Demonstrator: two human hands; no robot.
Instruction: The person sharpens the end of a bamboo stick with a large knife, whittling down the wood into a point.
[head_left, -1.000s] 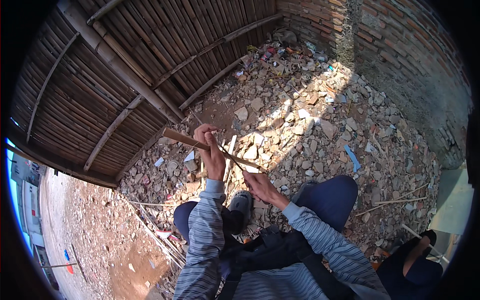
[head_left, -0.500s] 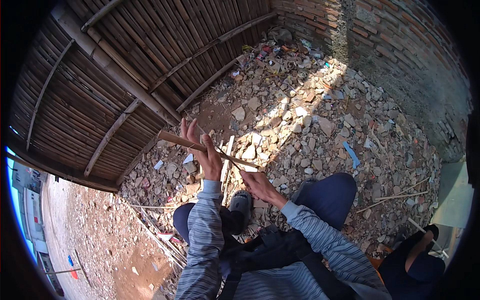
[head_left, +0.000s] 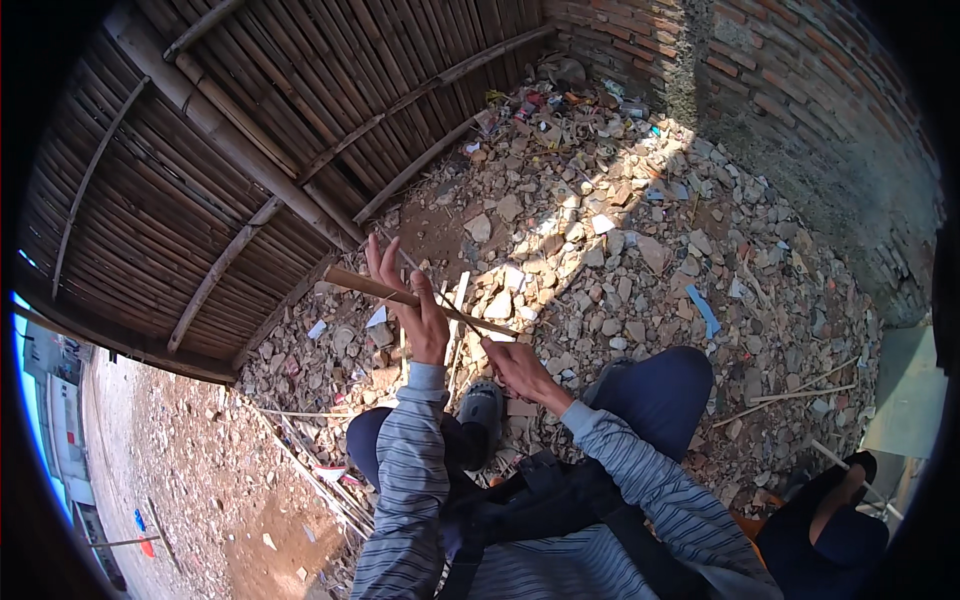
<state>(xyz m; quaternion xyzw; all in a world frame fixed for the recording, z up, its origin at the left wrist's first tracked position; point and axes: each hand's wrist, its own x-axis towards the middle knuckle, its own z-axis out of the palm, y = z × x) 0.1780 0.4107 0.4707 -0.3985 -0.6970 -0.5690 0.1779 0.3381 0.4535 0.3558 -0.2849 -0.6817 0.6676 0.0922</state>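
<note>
My left hand (head_left: 426, 328) holds a split bamboo strip (head_left: 360, 284) between thumb and palm, with two fingers stretched out beyond it. The strip slants from upper left down toward the right, and its far end passes above my right hand. My right hand (head_left: 522, 370) is closed round the handle of what looks like a long, thin, dark-bladed knife (head_left: 461, 316). Its blade crosses the strip beside my left thumb and points up and left. The handle is mostly hidden in my fist, and where the blade touches the strip is hard to make out.
Rubble (head_left: 640, 290) covers the ground around my feet. A slatted bamboo wall (head_left: 250, 120) rises at the left, a brick wall (head_left: 780, 90) at the back right. Pale thin sticks (head_left: 458, 345) lie beneath my hands. Another person (head_left: 840, 520) with a stick is at the lower right.
The bamboo strip and my left hand have shifted very slightly right and down. The grip of both hands stays the same.
</note>
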